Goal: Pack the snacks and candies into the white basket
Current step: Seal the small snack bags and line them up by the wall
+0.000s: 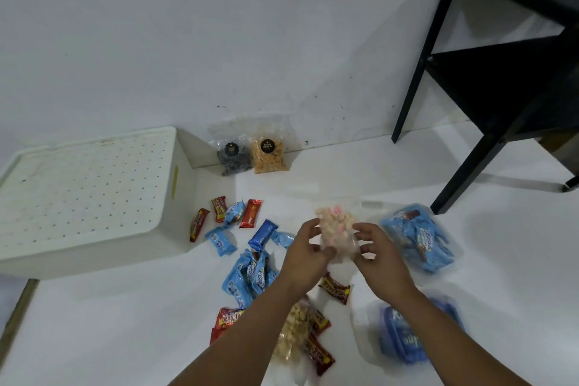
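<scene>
A clear bag of pink and cream marshmallows [334, 226] is held up between my left hand [308, 252] and my right hand [377, 252], both gripping its sides. The white basket [84, 197] lies upside down at the left, its perforated bottom facing up. Blue and red wrapped candies [247, 238] lie scattered on the white floor between the basket and my hands. More red wrappers [316, 345] and a bag of pale snacks [293, 334] lie under my left forearm.
Two clear snack bags, one dark [232, 155] and one orange [270, 153], lean on the wall behind the basket. A clear bag of blue packets [421, 236] and a blue tub [404, 335] sit at the right. A black table frame [488, 78] stands at far right.
</scene>
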